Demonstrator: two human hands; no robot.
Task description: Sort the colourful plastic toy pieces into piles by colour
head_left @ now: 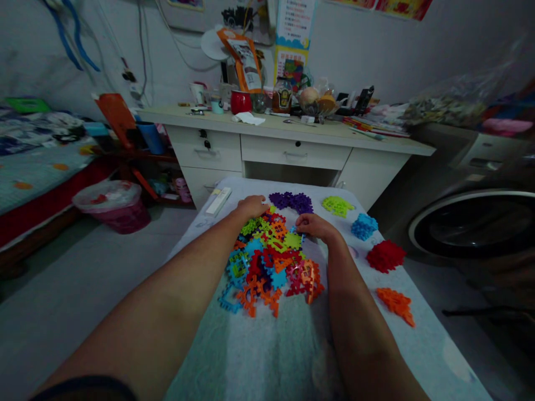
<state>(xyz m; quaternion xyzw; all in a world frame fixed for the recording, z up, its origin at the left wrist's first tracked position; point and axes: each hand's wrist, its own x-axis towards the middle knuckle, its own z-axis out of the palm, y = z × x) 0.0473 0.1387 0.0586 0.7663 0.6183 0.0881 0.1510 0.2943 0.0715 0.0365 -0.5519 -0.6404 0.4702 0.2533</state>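
A mixed heap of flat plastic interlocking pieces in several colours lies in the middle of a pale cloth-covered table. My left hand rests on the heap's far left edge, fingers curled down onto the pieces. My right hand is at the heap's far right edge, fingers pinched on a light blue piece. Sorted groups lie around: a purple pile, a yellow-green pile, a blue pile, a red pile and an orange pile.
A white box lies at the table's far left corner. Behind stands a cluttered white desk with a red mug. A bed and a bagged bin are left; a washing machine is right.
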